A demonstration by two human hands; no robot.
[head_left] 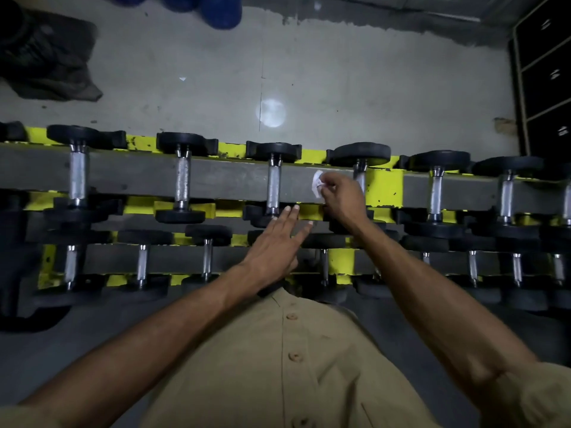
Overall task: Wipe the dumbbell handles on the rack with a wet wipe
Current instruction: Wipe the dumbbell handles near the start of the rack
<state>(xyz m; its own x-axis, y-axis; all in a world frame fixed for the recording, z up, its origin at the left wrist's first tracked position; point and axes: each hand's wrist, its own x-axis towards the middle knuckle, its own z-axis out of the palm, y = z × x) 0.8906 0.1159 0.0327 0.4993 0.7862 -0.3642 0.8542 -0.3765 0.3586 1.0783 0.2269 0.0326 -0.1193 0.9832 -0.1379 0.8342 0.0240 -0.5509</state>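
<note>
While fingers (pixel 327 186) pinch wipe (pixel 317 183), yellow rack (pixel 384 189), concrete floor (pixel 216 88)

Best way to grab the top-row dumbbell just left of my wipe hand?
Take that dumbbell by its bare metal handle, coming from above. The handle spans the gap between the rack rails, and the black heads sit in cradles, so only the bar is free.

A single wide-angle head view looks steeply down from above the person's chest, facing forward over a yellow dumbbell rack (pixel 383 188) that crosses the middle of the frame. The concrete floor (pixel 340 88) fills the upper part, the person's shirt (pixel 278 366) the lower centre. The rack sits near, within arm's reach; edges bend.
</note>
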